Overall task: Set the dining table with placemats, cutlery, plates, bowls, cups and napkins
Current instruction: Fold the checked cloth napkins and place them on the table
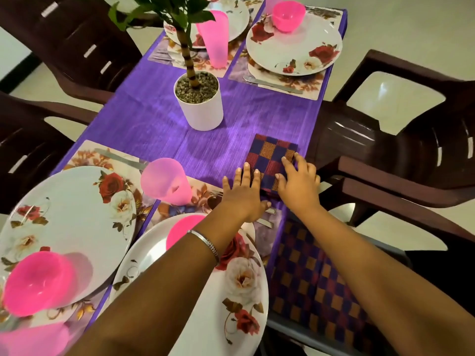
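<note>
While your left hand (pixel 240 194) and right hand (pixel 299 182) press flat, fingers spread, on the folded purple-and-orange checked cloth napkin (pixel 270 156), napkin-laying is underway; next, square it beside the placemat.

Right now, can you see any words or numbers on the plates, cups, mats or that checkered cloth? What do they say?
None: no words, numbers, brands or signs can be read anywhere in the picture.
The plates show only painted roses.
The pink cups and bowls are plain.
The placemats carry leaf and flower prints, no lettering.
The folded checkered napkin under both hands has only coloured squares.
The white plant pot is blank.
</note>
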Available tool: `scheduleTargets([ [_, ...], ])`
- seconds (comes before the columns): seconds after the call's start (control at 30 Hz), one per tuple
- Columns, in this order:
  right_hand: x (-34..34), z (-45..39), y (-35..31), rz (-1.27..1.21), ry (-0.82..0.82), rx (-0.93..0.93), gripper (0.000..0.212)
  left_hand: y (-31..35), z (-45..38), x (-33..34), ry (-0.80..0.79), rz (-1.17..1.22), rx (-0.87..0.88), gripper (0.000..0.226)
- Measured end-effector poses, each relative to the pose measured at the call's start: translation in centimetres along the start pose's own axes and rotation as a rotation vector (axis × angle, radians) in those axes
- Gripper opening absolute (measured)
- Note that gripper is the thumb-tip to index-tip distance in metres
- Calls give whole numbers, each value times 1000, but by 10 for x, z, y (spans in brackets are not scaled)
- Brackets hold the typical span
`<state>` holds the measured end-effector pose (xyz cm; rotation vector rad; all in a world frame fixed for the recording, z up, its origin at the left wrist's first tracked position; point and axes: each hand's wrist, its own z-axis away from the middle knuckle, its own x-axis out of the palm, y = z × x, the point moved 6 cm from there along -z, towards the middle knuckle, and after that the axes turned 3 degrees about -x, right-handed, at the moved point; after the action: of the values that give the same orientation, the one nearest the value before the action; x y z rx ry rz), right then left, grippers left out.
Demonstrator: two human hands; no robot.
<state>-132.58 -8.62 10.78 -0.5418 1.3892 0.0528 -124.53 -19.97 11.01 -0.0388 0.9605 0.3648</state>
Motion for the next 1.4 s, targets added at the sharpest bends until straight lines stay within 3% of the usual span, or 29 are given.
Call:
scheduleTargets([
  [0.23, 0, 12, 16, -2, -89, -138, 54, 6, 2, 8, 11, -108, -93, 112],
  [0.37, -24, 41, 66, -230, 122, -132, 39, 46, 19, -8, 228, -123, -28, 111],
  [0.43, -34, 65, 102, -271, 206, -117, 28, 87, 36, -17, 405, -24, 116, 91],
  [0.53, -31, 103, 158, -274, 142, 22, 17, 144, 59, 1, 560, 113, 347, 33],
  [0.6, -21, 127, 197, -275, 90, 139, 17, 171, 61, 37, 493, 160, 403, 16],
  [0.73, 17, 171, 274, -290, -7, 415, 14, 196, 41, 135, 182, 96, 296, 18],
  [0.83, 59, 194, 323, -278, -87, 510, 12, 204, 18, 197, 46, 52, 229, 24],
  [1.0, 122, 197, 383, -197, -195, 569, 28, 219, -37, 277, -97, -131, 233, 50],
  [1.17, 165, 182, 420, -144, -260, 581, 48, 219, -74, 335, -287, -161, 152, 84],
  [1.4, 187, 157, 427, 76, -456, 509, 56, 221, -77, 355, -277, -176, 133, 97],
])
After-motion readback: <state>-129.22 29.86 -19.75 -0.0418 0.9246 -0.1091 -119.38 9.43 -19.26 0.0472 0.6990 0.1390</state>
